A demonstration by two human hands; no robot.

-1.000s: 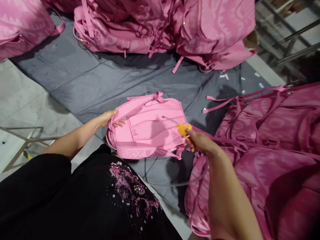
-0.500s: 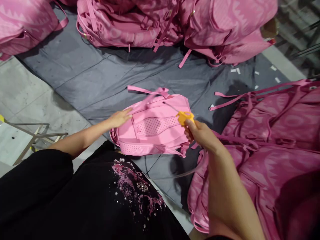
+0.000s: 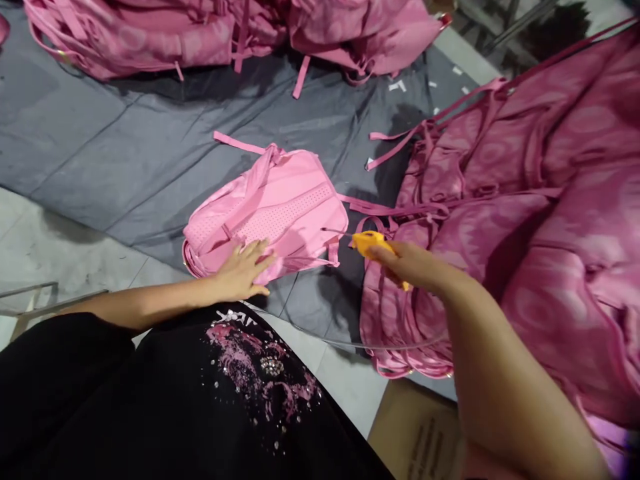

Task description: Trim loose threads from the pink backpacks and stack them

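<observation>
A pink backpack point(image 3: 310, 173) lies on the grey cloth with its padded, dotted back panel and shoulder straps facing up. My left hand point(image 3: 245, 270) rests on its near edge, over the near strap, fingers spread. In my right hand point(image 3: 400, 260) is a yellow air blow gun point(image 3: 367, 241), gripped by its handle. Its thin nozzle points left, over the right end of the backpack. A clear hose point(image 3: 345, 345) curves below it across the cloth.
Several pink patterned backpacks point(image 3: 500, 220) are heaped at the right, and more backpacks point(image 3: 150, 40) line the far side of the grey cloth point(image 3: 125, 147). White scraps point(image 3: 397, 86) lie near the far right. A cardboard box point(image 3: 415, 433) stands below, and a metal frame point(image 3: 30, 300) is at the left.
My left hand has come from the far strap to the backpack's near edge, its fingers now spread. The near strap lies flatter. The blow gun has shifted to the backpack's right end. The view has turned.
</observation>
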